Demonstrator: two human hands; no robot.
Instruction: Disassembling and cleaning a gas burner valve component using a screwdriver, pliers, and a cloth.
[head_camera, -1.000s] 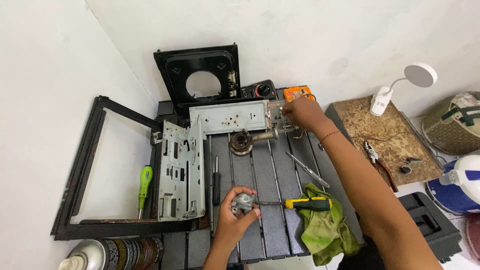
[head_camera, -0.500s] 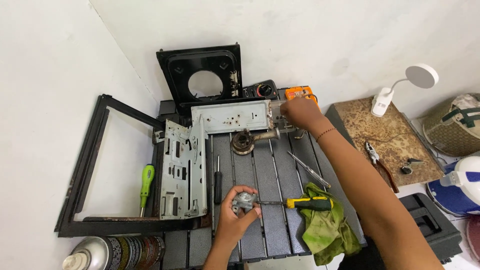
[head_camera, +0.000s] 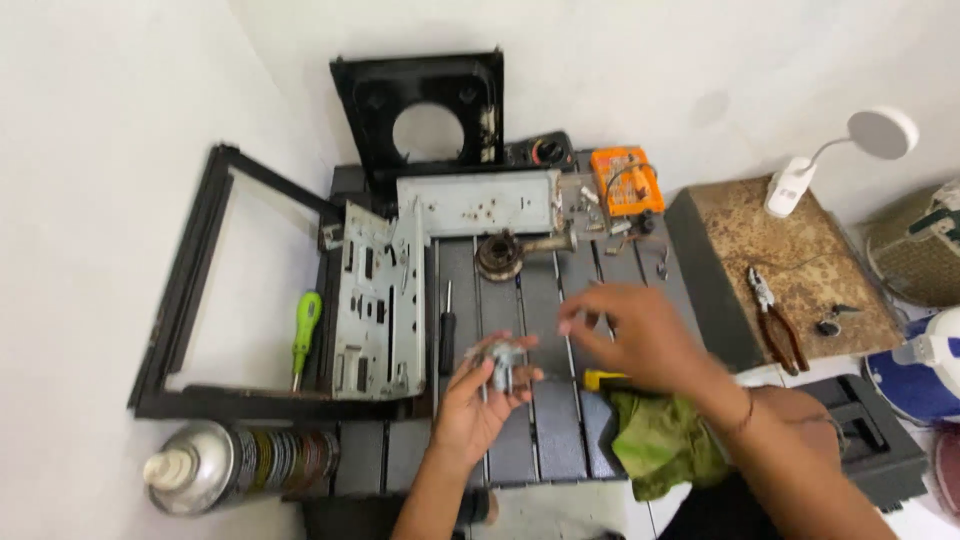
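— On the slatted bench top (head_camera: 545, 440), front centre: what is being worked?

— Small metal part (head_camera: 497, 358), grey, lumpy. It lies in the left hand (head_camera: 480, 400), palm up, fingers curled round it from below. It is held just above the slats.

— Right hand?

— Right hand (head_camera: 635, 335) hovers just beside the part, fingers half bent toward it. It is motion-blurred; I cannot tell whether the fingertips pinch anything small.

— Step in hand?

— Judged: a bench strip-down, with this part under inspection or fitting. A next move would want the left hand steady and a fine fingertip approach, since the part is small.

— Nearby?

— Yellow-handled screwdriver (head_camera: 600, 379), partly hidden under the right hand; green rag (head_camera: 660, 440) at the bench's front edge; black-handled screwdriver (head_camera: 447, 335) to the left. Farther back are a round burner-like piece (head_camera: 500, 255) and two grey sheet-metal panels (head_camera: 372, 310).

— Beyond that?

— Black frame (head_camera: 190, 290) overhangs the left side, with a green-handled screwdriver (head_camera: 305, 325) inside it. Spray can (head_camera: 230, 462) lies front left. Orange meter (head_camera: 625, 180) sits at the rear. Pliers (head_camera: 775, 320) rest on a worn brown board (head_camera: 800, 230), with a white lamp (head_camera: 850, 150) behind. White walls meet in the corner.
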